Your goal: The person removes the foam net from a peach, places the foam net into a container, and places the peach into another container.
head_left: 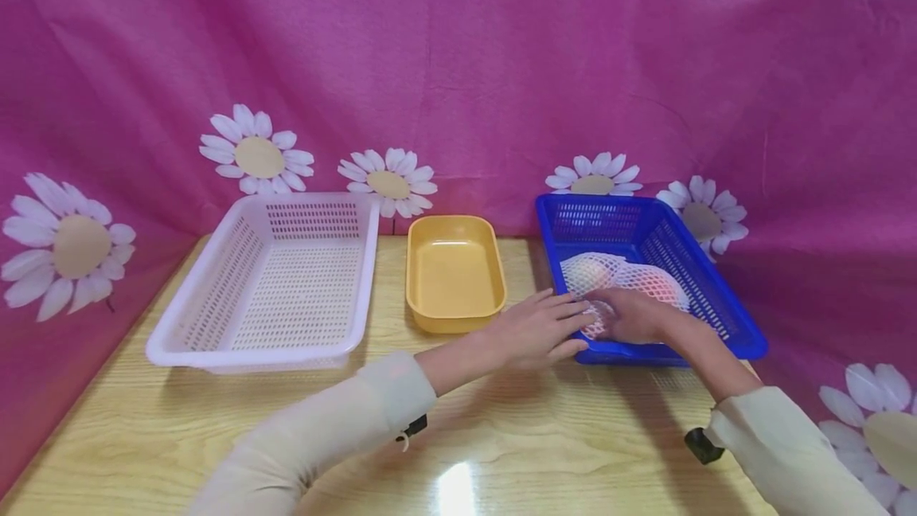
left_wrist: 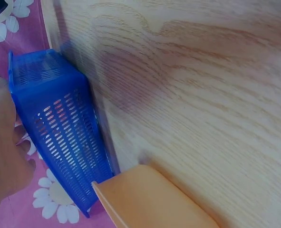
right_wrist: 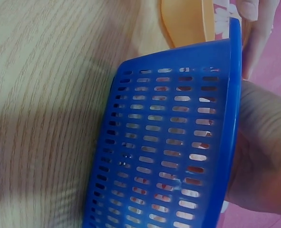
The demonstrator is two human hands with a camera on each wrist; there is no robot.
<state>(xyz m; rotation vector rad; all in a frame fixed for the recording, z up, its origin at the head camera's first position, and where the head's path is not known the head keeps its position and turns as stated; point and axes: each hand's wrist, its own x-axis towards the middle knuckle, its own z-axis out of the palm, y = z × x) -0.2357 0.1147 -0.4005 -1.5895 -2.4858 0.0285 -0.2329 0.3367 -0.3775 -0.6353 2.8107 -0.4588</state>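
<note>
On the right, the blue basket [head_left: 716, 285] holds several round fruits in white foam nets. A pinkish-red netted fruit [head_left: 653, 283] lies beside a paler one [head_left: 591, 271]. My right hand [head_left: 637, 315] reaches over the front rim, its fingers curled on another netted fruit [head_left: 596, 320] at the basket's near left corner. My left hand [head_left: 540, 330] is over the left rim with fingers extended, right by that fruit; whether it touches is unclear. In the right wrist view, the basket wall [right_wrist: 154, 137] hides most of what my right hand [right_wrist: 264, 152] holds.
A yellow tray [head_left: 458, 325] stands in the middle, left of the blue basket. Farther left is a white slotted basket [head_left: 286, 293]. All three rest on a wooden table [head_left: 516, 436], with a pink flowered cloth [head_left: 458, 86] behind and at the sides.
</note>
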